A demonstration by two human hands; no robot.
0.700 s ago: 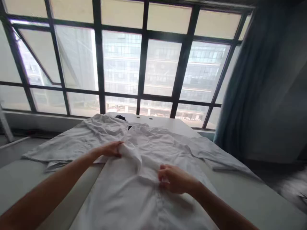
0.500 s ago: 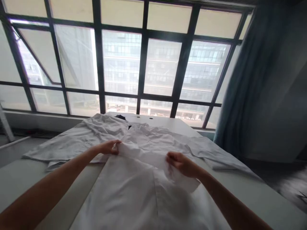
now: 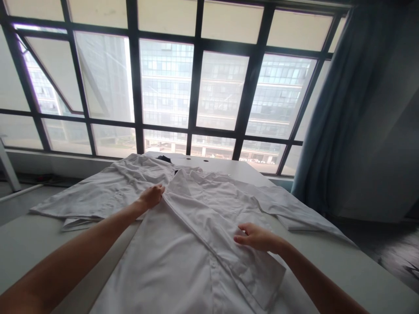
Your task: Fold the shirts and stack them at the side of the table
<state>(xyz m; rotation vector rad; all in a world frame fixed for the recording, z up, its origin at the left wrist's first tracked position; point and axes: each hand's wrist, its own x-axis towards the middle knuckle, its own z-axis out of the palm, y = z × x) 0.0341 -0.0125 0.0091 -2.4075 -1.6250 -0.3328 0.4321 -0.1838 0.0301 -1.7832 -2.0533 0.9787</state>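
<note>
A white button-front shirt (image 3: 176, 244) is lying along the middle of the desk (image 3: 340, 266). The left hand (image 3: 152, 196) is pinching its fabric; the right hand (image 3: 257, 237) is spreading thumb and fingers at the shirt, contact unclear. A rumpled white garment (image 3: 108, 192) is crowding the left side, a dark item (image 3: 164, 158) is sitting beyond, and a blue-grey curtain (image 3: 330, 131) is hanging right.

No text is showing legibly, no label, brand or number is reading clearly on the white button-front shirt (image 3: 163, 244), no sign on the building (image 3: 166, 87) outside
</note>
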